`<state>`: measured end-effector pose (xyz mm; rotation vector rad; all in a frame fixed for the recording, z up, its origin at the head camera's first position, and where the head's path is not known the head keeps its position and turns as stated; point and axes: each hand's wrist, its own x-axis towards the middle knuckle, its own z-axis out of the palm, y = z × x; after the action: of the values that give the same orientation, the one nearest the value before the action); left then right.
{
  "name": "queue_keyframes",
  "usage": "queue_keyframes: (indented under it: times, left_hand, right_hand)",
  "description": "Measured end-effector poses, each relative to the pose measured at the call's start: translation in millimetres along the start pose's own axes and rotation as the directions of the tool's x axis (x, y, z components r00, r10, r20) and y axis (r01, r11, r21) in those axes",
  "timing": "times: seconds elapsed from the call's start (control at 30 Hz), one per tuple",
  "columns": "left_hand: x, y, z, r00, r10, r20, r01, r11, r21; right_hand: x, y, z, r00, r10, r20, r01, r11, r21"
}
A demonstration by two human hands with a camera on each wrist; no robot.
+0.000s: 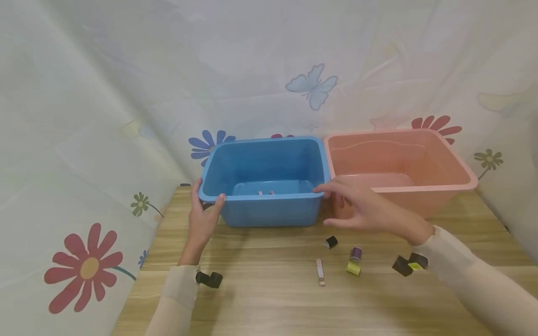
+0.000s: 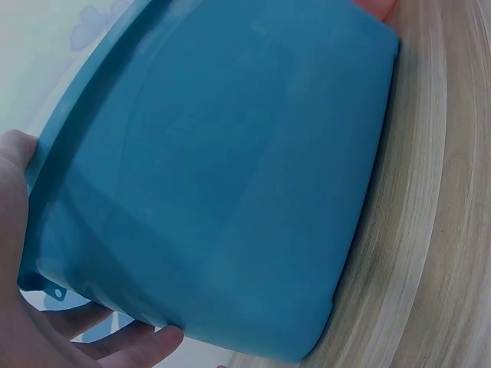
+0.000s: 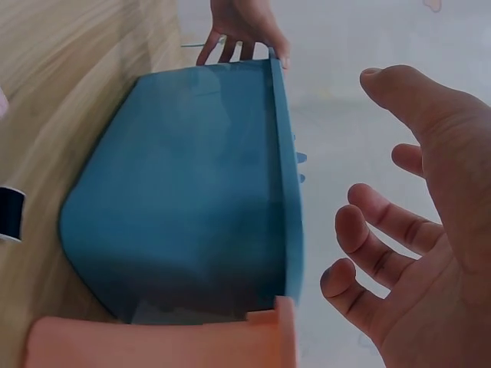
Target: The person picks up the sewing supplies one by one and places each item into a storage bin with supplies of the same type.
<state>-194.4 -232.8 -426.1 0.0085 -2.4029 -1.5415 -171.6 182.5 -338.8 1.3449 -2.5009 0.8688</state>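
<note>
My left hand (image 1: 202, 226) holds the front left corner of a blue plastic bin (image 1: 269, 212), its thumb at the rim. In the left wrist view, the fingers (image 2: 142, 349) lie along the bin's side wall. By the bin's front right corner, my right hand (image 1: 367, 207) hovers with thumb and fingers spread. Nothing sits in its palm in the right wrist view, where the fingertips stand apart from the rim. Small pinkish pieces (image 1: 271, 192) lie on the blue bin's floor, partly hidden by its front wall.
A pink bin (image 1: 441, 198) stands against the blue one on the right. On the wooden table (image 1: 269, 298) lie black (image 1: 331, 242), purple (image 1: 356, 254) and yellow (image 1: 353, 268) thread spools, plus a slim pink-and-white item (image 1: 320, 272). A printed curtain (image 1: 252, 70) hangs behind.
</note>
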Motion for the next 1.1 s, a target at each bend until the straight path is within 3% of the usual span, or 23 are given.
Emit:
queue_keyframes:
  times: [0.23,0.57,0.7,0.9,1.1]
  left_hand:
    - [0.6,-1.2,2.9,0.999,0.012,-0.037,-0.013,1.0,-0.004]
    - [1.3,-3.0,3.1,0.999,0.022,-0.04,-0.024,0.999,-0.048]
    - [1.5,-3.8,3.0,0.999,0.03,-0.04,-0.032,0.998,-0.049]
    - [1.6,-3.7,2.9,0.998,0.038,-0.056,-0.037,0.999,0.024]
    - [0.3,-5.3,1.1,0.998,0.041,-0.039,-0.037,0.996,0.086]
  right_hand:
    - [-14.2,4,17,1.0,-0.008,0.006,0.008,0.995,0.095]
    - [-35.8,10,42,0.996,0.084,0.02,-0.085,0.991,0.098]
    - [-43.7,13,56,0.997,0.073,0.015,-0.074,0.99,0.121]
    - [-53.5,14,72,0.999,0.032,-0.005,-0.031,0.988,0.151]
    - [-60.3,16,84,0.999,0.049,0.006,-0.049,0.979,0.197]
